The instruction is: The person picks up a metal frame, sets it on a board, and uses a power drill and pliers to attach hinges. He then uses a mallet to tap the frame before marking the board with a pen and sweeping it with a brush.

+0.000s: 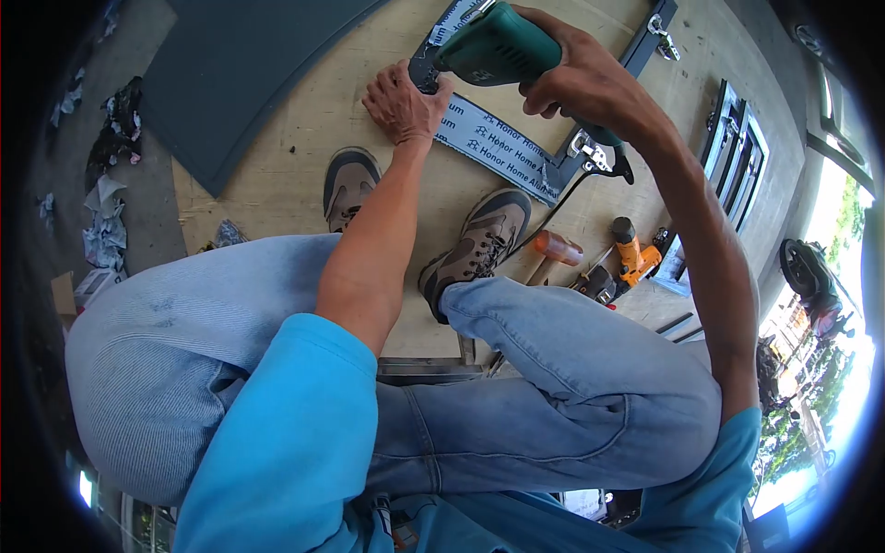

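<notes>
My right hand [590,74] is wrapped round the handle of a green corded power drill [502,46], its front end pointing left toward the frame corner. Under it lies a dark metal frame [553,180], partly covered with printed protective film [493,143] and fitted with a metal hinge [585,147]. My left hand [406,103] grips the frame's corner just below the drill's front end. The exact contact point of the drill tip is hidden. A black cord [558,212] trails from the drill down past my shoe.
Plywood [304,120] lies under my feet. A dark grey panel [240,74] rests at the upper left. Near my right shoe are a mallet [558,249] and an orange cordless drill [634,253]. Another slatted frame [737,147] lies at right; crumpled wrapping [106,217] lies at left.
</notes>
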A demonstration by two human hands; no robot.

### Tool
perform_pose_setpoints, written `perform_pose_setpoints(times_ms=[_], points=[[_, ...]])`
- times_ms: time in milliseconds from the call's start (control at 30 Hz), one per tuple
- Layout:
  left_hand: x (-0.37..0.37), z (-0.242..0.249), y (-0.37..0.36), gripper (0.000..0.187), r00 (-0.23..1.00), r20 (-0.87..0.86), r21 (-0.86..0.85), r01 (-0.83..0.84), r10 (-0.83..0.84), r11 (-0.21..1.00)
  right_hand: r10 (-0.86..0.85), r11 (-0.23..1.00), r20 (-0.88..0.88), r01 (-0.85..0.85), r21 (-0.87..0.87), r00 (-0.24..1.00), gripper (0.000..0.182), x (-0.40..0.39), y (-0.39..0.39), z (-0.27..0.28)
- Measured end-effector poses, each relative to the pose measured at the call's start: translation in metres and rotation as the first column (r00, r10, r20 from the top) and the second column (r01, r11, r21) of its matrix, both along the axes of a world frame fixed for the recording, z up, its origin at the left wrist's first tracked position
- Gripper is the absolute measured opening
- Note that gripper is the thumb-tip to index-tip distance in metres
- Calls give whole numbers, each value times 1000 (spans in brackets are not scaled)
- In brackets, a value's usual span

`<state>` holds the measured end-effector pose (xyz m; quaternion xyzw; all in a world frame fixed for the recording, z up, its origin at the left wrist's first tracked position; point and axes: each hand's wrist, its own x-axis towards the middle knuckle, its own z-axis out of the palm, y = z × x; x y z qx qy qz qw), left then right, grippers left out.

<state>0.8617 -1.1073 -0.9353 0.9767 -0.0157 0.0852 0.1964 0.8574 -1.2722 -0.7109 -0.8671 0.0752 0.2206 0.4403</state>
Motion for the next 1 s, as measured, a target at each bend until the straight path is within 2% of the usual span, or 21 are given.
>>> perform_pose_setpoints(times_ms=[100,233,333,400,433,500,533,600,633,667,700,800,833,900,1000], points=[[0,1,0,55,999,36,-16,3,-3,1000,32,997,8,-32,-69,999,86,4,3,1],[2,2,1,54,1000,-7,-29,-11,11,1000,42,998,-3,-42,-51,999,86,10,2,-7],[1,3,2,53,1000,-6,-42,-11,11,999,75,990,19,-72,-124,997,83,12,8,-14],[1,2,3,53,1000,-4,-70,10,-10,998,254,920,54,-224,-322,966,79,15,17,-14],[0,2,4,53,1000,-6,-71,10,-10,997,254,919,52,-225,-323,966,79,13,25,-12],[-1,3,6,52,999,-19,-31,30,-31,999,373,810,-42,-348,-473,927,77,11,42,-9],[0,3,7,52,999,-22,-32,30,-30,999,374,809,-45,-349,-473,926,77,15,44,-7],[0,4,6,52,1000,3,-56,19,-18,998,298,845,-86,-305,-440,951,78,24,41,-4],[-1,3,6,52,1000,-2,-66,30,-30,997,241,904,-28,-235,-357,970,80,31,39,1],[-1,2,6,51,1000,22,-50,14,-12,999,218,902,-38,-216,-374,975,80,31,29,15],[1,0,2,50,999,47,-46,3,-1,999,123,980,-180,-148,-133,976,77,39,27,47],[1,4,0,52,1000,-16,-20,-10,10,1000,56,996,-304,-30,88,951,76,26,9,83],[1,3,0,53,999,-36,2,-13,13,1000,25,999,-245,-19,26,969,76,14,1,91],[1,3,0,55,996,-89,-10,-13,12,1000,-166,961,-93,140,-238,982,87,-28,-28,75],[2,2,1,56,994,-108,10,-9,10,1000,-269,919,-77,231,-321,960,89,-81,-54,91]])
